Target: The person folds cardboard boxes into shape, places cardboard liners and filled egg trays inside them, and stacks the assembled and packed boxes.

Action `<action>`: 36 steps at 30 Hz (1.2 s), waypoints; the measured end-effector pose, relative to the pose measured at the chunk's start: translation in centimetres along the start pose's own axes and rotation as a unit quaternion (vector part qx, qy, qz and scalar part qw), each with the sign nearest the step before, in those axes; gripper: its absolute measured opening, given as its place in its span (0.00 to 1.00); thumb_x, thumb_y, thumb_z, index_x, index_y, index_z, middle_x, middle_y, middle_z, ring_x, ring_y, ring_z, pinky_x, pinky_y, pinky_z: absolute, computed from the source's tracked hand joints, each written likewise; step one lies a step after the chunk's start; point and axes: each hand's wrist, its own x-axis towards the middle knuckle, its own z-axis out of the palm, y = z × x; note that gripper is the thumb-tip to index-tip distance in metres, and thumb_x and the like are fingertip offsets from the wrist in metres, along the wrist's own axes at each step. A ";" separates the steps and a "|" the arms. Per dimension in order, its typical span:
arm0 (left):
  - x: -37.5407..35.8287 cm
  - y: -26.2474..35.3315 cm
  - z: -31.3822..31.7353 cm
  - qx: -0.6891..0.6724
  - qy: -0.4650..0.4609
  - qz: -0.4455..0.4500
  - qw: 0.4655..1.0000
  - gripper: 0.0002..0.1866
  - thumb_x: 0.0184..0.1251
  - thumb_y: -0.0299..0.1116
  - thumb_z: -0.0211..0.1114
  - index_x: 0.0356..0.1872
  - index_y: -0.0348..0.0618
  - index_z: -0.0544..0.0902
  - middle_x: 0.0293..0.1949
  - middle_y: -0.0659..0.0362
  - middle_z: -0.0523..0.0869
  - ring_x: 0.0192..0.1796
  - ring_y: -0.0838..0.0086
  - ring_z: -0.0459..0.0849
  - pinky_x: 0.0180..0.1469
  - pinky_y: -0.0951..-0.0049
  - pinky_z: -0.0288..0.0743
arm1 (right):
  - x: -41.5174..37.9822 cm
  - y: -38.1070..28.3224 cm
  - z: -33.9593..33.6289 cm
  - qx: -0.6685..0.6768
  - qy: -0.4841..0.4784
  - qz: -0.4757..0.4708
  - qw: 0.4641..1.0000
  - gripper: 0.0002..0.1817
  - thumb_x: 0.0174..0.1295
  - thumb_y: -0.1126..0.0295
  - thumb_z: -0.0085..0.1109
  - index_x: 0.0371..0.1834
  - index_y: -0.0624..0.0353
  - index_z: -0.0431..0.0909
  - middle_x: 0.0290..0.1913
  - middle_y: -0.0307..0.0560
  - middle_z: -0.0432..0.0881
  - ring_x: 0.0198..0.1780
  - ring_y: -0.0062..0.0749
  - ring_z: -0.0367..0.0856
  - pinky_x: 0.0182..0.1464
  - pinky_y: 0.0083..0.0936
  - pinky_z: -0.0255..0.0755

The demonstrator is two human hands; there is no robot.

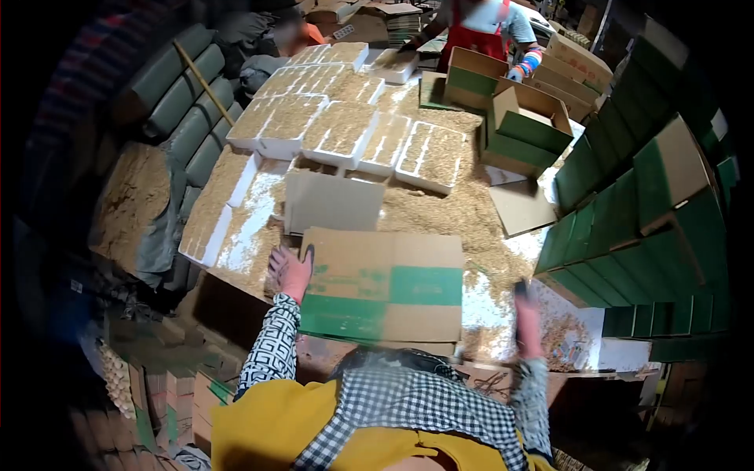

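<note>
A brown cardboard box with a green band (424,259) lies in front of me at the table's near edge. My left hand (290,271), in a dark-tipped glove, is at the box's left edge with its fingers spread. Off to the right of the box is my right hand (528,318), smeared by motion, over the tabletop. A plain grey-brown cardboard sheet (334,202) rests just behind the box. Loose tan husk-like material (428,213) covers much of the table around it.
White trays (428,157) topped with the tan material fill the left and back. Open green-brown boxes (534,125) stand at the back right, and stacked green boxes (620,212) line the right. A co-worker in a red apron (479,39) stands across the table.
</note>
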 end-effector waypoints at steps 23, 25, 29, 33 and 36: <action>10.0 0.9 -13.6 -0.752 -0.262 0.049 0.603 0.18 0.70 0.35 0.54 0.54 0.34 0.77 0.47 0.53 0.83 0.50 0.68 0.80 0.56 0.68 0.74 | -2.6 -21.2 12.6 0.219 0.047 -0.229 0.947 0.20 0.56 0.83 0.52 0.54 0.64 0.69 0.50 0.46 0.73 0.52 0.28 0.71 0.56 0.22 0.67; 5.0 2.9 -15.3 -0.584 -0.320 0.296 0.685 0.23 0.61 0.40 0.63 0.54 0.37 0.77 0.53 0.50 0.80 0.56 0.64 0.78 0.58 0.62 0.73 | 0.6 -20.3 12.7 0.017 0.069 -0.349 0.934 0.31 0.50 0.72 0.64 0.60 0.62 0.66 0.58 0.55 0.68 0.60 0.46 0.66 0.63 0.39 0.62; -3.0 6.7 -22.7 -0.329 -0.367 0.616 0.614 0.25 0.49 0.38 0.69 0.51 0.42 0.79 0.53 0.48 0.78 0.55 0.53 0.77 0.58 0.61 0.71 | -1.1 -20.2 12.5 -0.348 -0.025 -0.414 0.840 0.51 0.32 0.57 0.77 0.67 0.49 0.63 0.63 0.55 0.62 0.66 0.64 0.53 0.67 0.58 0.49; -1.8 3.8 -16.2 -0.490 -0.233 0.207 0.814 0.39 0.47 0.39 0.76 0.62 0.40 0.70 0.57 0.49 0.77 0.62 0.64 0.74 0.63 0.67 0.69 | 0.0 -20.7 9.3 -0.111 -0.233 -0.371 0.892 0.49 0.31 0.62 0.76 0.64 0.56 0.66 0.61 0.58 0.65 0.64 0.53 0.61 0.69 0.52 0.48; -0.6 1.8 -14.0 -0.636 -0.434 -0.042 0.636 0.37 0.55 0.39 0.73 0.64 0.38 0.67 0.60 0.56 0.76 0.59 0.74 0.74 0.61 0.73 0.69 | -6.0 -19.8 5.8 -0.216 -0.449 -0.533 0.684 0.40 0.35 0.61 0.73 0.60 0.40 0.73 0.64 0.59 0.63 0.64 0.56 0.61 0.67 0.60 0.50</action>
